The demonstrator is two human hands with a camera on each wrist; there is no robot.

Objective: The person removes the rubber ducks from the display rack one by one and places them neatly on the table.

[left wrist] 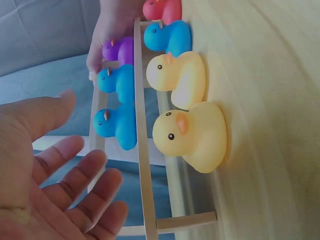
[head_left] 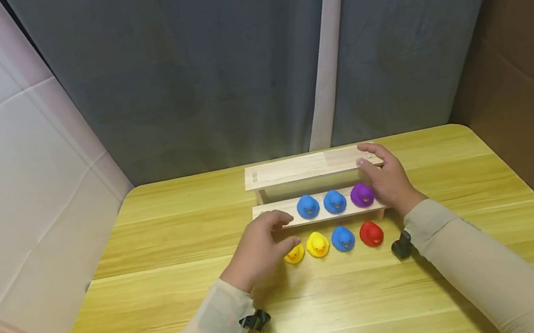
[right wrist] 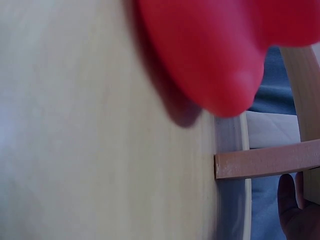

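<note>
A two-step wooden rack stands on the table. On its lower step [head_left: 274,208] sit two blue rubber ducks [head_left: 308,207] and a purple rubber duck [head_left: 362,195]. The upper step [head_left: 299,169] is bare apart from my right hand [head_left: 390,178], whose thumb and forefinger lie spread at its right end, close beside the purple duck. My left hand [head_left: 259,247] hovers by the lower step's left end, fingers apart and nothing in them in the left wrist view. Its thumb overlaps the leftmost yellow duck [left wrist: 190,135] in the head view.
In front of the rack, a second yellow duck [head_left: 318,245], a blue duck [head_left: 343,239] and a red duck [head_left: 371,234] line up on the wooden table [head_left: 335,320]. Grey curtains [head_left: 188,73] hang behind; a white cloth wall [head_left: 8,174] and a brown one [head_left: 529,52] flank the table.
</note>
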